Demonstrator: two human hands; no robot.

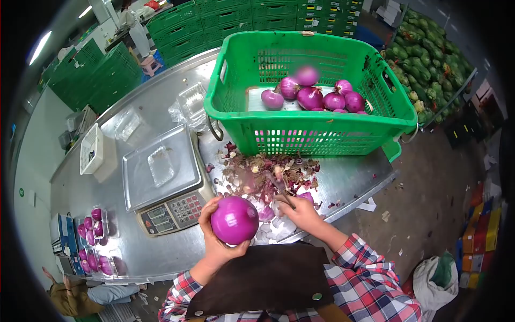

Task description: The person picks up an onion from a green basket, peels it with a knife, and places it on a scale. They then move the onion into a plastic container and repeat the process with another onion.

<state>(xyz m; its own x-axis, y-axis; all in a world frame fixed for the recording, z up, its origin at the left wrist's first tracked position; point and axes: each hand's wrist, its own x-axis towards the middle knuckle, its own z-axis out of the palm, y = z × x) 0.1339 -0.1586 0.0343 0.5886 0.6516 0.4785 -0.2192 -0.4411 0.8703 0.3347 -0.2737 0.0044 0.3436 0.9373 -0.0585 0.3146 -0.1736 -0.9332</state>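
My left hand [210, 236] is closed around a large, smooth purple onion [234, 220], held up over the front edge of the metal table. Close by on the right, my right hand [303, 216] grips what looks like a small knife [286, 197], its blade blurred and pointing away from me. Beneath and beyond the hands lies a heap of dry onion skins and trimmings [268, 172]. More purple onions [310, 98] sit inside the green crate [322, 119] at the far side of the table.
Left of the skins stands a weighing scale [161, 169] with a clear plastic tray [160, 165] on its pan. Packed onions [92, 263] are at the table's left end, near a white basket [92, 150]. Green vegetables [424, 59] are piled behind at right.
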